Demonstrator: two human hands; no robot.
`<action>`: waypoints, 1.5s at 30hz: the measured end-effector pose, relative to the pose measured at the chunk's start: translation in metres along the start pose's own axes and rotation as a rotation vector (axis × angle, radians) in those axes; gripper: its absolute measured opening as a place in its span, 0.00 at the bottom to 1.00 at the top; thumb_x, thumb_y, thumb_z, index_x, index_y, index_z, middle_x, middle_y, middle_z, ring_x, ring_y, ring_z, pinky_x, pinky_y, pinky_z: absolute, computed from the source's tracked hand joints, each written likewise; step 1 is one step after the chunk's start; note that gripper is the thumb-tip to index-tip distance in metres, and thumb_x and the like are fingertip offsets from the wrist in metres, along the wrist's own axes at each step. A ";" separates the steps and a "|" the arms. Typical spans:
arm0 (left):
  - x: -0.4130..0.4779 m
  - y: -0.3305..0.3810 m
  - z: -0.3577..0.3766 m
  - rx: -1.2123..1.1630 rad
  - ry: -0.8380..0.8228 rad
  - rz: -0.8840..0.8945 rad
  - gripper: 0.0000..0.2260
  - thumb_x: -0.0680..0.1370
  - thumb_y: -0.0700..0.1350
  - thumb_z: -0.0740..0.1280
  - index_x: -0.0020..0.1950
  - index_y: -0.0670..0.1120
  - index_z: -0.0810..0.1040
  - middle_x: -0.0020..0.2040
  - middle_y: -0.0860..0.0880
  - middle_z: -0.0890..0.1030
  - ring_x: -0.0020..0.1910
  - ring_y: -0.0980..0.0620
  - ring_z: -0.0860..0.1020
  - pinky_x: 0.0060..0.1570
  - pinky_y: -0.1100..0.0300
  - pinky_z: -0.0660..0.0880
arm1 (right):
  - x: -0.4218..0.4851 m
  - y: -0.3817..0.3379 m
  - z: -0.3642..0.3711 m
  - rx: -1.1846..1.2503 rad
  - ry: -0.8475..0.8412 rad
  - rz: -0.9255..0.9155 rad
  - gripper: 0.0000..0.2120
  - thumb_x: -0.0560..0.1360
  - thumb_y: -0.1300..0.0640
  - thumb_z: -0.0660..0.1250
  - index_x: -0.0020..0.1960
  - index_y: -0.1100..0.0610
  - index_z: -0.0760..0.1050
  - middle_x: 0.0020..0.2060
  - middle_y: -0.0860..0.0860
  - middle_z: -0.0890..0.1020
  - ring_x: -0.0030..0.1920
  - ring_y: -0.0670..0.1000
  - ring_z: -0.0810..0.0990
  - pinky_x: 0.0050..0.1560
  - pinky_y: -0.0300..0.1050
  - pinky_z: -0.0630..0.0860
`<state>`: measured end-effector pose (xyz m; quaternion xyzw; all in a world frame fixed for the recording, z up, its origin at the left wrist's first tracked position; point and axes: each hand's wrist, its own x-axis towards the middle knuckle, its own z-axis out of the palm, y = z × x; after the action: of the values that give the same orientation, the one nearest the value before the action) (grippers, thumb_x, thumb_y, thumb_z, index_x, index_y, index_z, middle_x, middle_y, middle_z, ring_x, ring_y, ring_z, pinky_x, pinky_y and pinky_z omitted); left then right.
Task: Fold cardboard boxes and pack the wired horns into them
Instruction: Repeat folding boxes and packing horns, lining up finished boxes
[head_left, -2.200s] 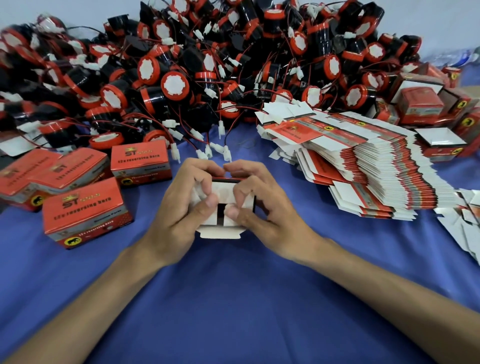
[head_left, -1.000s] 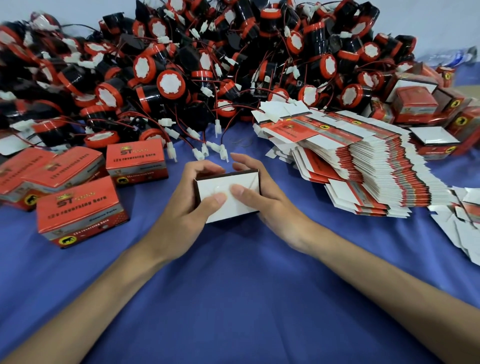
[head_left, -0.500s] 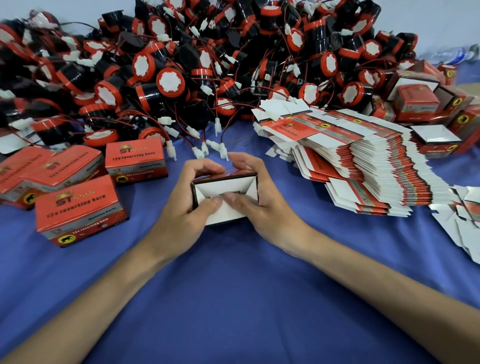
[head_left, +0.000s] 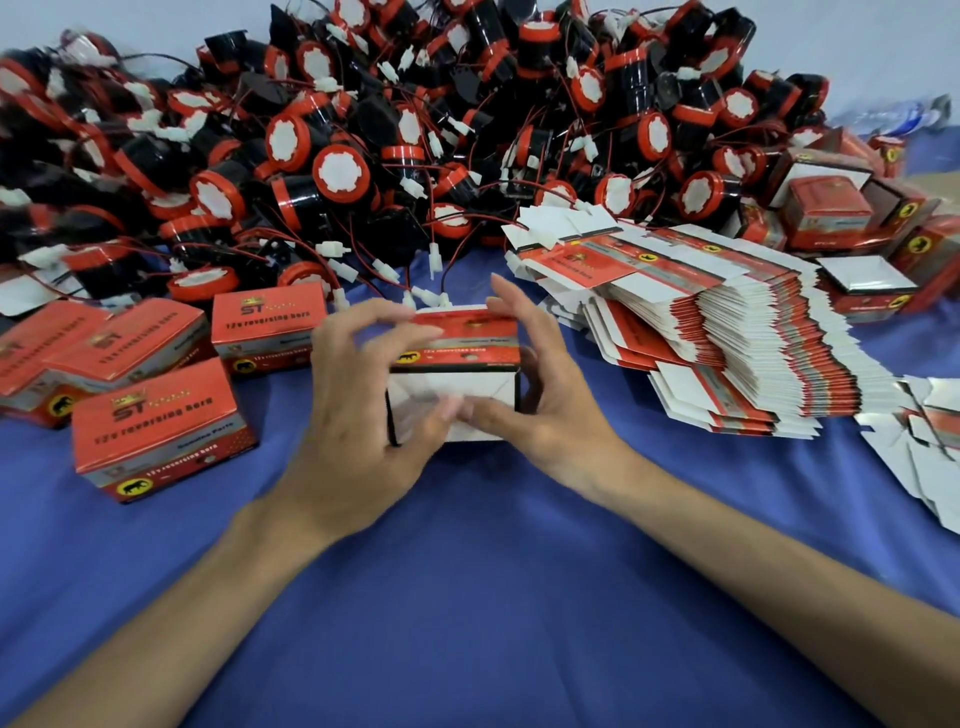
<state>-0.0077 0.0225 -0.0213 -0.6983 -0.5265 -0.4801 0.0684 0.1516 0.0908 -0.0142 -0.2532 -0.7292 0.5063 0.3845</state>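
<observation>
Closed boxes (head_left: 161, 426): lower left and middle left of the frame, red printed tops up, resting on the blue cloth (head_left: 467, 597), apart from both hands.

Left hand (head_left: 363, 415): centre of the frame, just left of the work. Its thumb presses the white end flap and its fingers arch over the top edge. Blur makes it hard to say whether every fingertip touches, but the hand grips narrow.

Cardboard box (head_left: 457, 358): dead centre, held between the two hands just above the cloth. Its long axis runs left to right across the frame. The red printed panel faces up and away, and the white folded end faces the lower edge of the frame. Whether the opposite end is open cannot be told.

Wired horns (head_left: 343, 171): a heap filling the upper left and upper centre. Their white plugs trail down to just beyond the box's far edge.

Right hand (head_left: 545, 395): just right of centre. It cups the box's right end, thumb on the white flap beside the left thumb, fingers reaching behind the far side.

Flat box blanks (head_left: 727, 322): a fanned stack at middle right, near the right hand but not touching it.

Deciding relation: the horns lie straight up-frame from the box. Both hands look about equally near, with the right fingertips closest to the plugs, so I judge that either hand could let go and reach forward.
</observation>
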 end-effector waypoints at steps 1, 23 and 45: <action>0.000 -0.001 -0.001 0.061 -0.068 0.054 0.21 0.78 0.54 0.62 0.67 0.46 0.66 0.64 0.47 0.64 0.67 0.49 0.64 0.68 0.47 0.65 | 0.001 0.001 0.000 0.010 0.025 0.000 0.41 0.66 0.54 0.75 0.72 0.42 0.58 0.68 0.51 0.65 0.65 0.52 0.73 0.63 0.50 0.74; -0.001 -0.009 0.001 -0.302 -0.239 -0.349 0.31 0.62 0.55 0.70 0.63 0.55 0.65 0.60 0.53 0.75 0.59 0.59 0.76 0.57 0.57 0.74 | -0.009 0.001 0.007 -0.429 -0.063 -0.192 0.17 0.73 0.51 0.67 0.42 0.66 0.73 0.36 0.56 0.77 0.35 0.54 0.75 0.34 0.55 0.72; 0.004 -0.026 -0.010 -0.049 -0.092 -0.683 0.33 0.67 0.45 0.79 0.63 0.49 0.61 0.58 0.53 0.72 0.62 0.47 0.73 0.64 0.42 0.67 | 0.208 0.010 -0.003 -0.809 -0.172 0.087 0.25 0.76 0.58 0.66 0.72 0.60 0.67 0.67 0.57 0.74 0.65 0.54 0.72 0.58 0.34 0.65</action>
<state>-0.0345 0.0309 -0.0235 -0.5041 -0.7207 -0.4559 -0.1366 0.0341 0.2535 0.0408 -0.3712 -0.8875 0.2138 0.1700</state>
